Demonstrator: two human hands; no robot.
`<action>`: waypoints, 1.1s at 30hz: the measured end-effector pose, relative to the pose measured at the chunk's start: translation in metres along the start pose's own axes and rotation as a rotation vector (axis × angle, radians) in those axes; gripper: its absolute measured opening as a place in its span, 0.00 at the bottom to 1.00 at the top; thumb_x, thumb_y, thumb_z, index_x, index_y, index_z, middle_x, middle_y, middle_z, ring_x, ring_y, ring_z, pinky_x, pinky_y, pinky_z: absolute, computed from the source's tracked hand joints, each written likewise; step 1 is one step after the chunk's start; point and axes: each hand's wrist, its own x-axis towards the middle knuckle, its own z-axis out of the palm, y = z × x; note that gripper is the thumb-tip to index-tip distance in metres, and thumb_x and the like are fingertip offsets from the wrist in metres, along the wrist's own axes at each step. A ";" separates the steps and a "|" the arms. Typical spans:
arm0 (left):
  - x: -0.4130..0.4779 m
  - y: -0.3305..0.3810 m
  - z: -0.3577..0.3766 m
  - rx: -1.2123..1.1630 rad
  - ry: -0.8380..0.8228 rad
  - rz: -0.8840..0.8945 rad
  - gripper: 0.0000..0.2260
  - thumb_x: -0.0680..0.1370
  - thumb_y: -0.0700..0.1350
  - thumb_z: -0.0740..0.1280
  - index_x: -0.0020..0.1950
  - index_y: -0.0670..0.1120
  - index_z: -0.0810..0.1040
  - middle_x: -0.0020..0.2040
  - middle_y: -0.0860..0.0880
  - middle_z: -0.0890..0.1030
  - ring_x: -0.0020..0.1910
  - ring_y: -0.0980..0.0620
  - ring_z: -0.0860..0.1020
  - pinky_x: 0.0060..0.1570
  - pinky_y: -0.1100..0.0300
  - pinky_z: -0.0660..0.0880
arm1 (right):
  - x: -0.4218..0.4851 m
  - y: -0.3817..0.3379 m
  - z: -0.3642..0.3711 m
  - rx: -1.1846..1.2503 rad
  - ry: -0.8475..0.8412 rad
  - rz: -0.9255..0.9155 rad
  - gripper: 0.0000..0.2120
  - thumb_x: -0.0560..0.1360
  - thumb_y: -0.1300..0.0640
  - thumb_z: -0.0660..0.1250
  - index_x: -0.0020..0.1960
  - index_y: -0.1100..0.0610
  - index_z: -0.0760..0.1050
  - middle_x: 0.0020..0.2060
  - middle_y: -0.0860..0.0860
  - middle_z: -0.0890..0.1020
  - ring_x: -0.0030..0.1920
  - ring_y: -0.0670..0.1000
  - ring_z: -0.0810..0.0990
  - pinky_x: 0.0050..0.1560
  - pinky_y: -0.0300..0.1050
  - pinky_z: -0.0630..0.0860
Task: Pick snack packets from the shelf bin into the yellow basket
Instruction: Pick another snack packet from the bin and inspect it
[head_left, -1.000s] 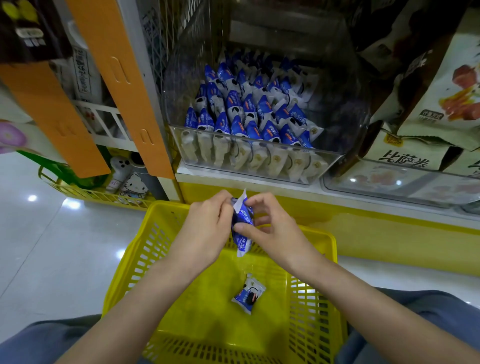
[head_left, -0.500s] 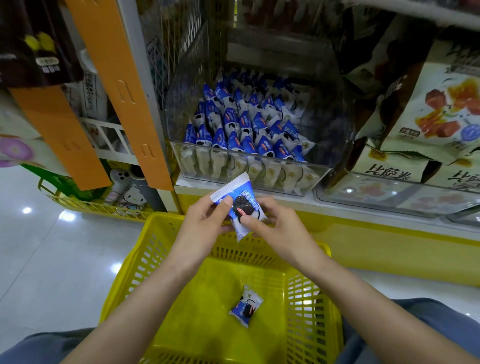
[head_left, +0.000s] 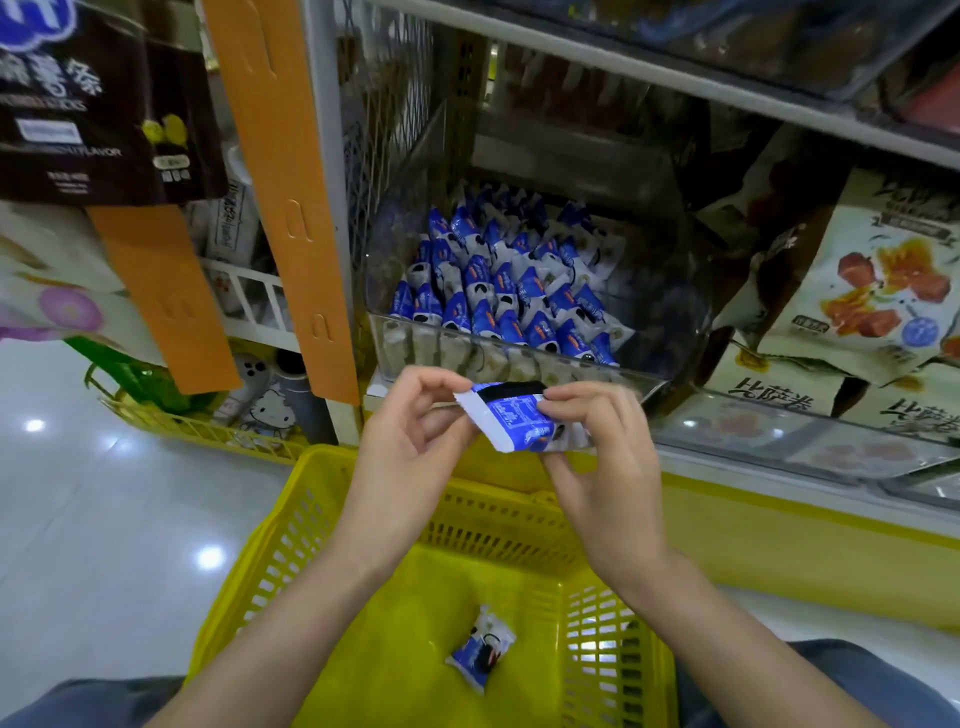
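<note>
A blue-and-white snack packet (head_left: 511, 418) is held level above the far rim of the yellow basket (head_left: 322, 519). My left hand (head_left: 410, 447) pinches its left end and my right hand (head_left: 597, 447) pinches its right end. A second packet of the same kind (head_left: 480, 654) lies on the basket floor. Behind my hands stands the clear shelf bin (head_left: 519, 358), filled with several rows of the same blue packets (head_left: 498, 291).
Orange shelf uprights (head_left: 291, 208) stand left of the bin. Large beige snack bags (head_left: 878, 291) lie to the right in another clear bin (head_left: 831, 441). A yellow shelf base (head_left: 779, 540) runs below. Another wire basket (head_left: 197, 426) sits on the shiny floor at left.
Both hands have raised the packet and turned it from upright to lying level, its back side facing me. The view has tilted up toward the shelf.
</note>
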 end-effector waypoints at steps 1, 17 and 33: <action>-0.001 0.000 -0.001 0.034 -0.005 0.005 0.07 0.72 0.44 0.66 0.48 0.49 0.73 0.46 0.58 0.82 0.48 0.59 0.80 0.40 0.69 0.75 | 0.001 0.000 -0.001 -0.016 0.011 -0.026 0.17 0.65 0.65 0.72 0.51 0.55 0.71 0.48 0.54 0.79 0.51 0.48 0.74 0.51 0.36 0.69; -0.004 0.025 0.002 0.171 -0.046 0.148 0.10 0.77 0.45 0.60 0.53 0.53 0.78 0.47 0.56 0.78 0.48 0.59 0.78 0.47 0.66 0.74 | 0.010 -0.018 -0.005 0.965 -0.569 0.689 0.22 0.75 0.43 0.61 0.65 0.51 0.69 0.61 0.47 0.78 0.61 0.47 0.75 0.56 0.42 0.74; -0.004 0.029 0.002 0.422 -0.003 0.146 0.04 0.74 0.50 0.67 0.45 0.51 0.75 0.43 0.57 0.74 0.36 0.58 0.76 0.33 0.58 0.76 | 0.018 -0.026 -0.004 0.770 -0.808 0.589 0.35 0.65 0.25 0.52 0.49 0.55 0.73 0.39 0.46 0.79 0.41 0.41 0.75 0.44 0.33 0.73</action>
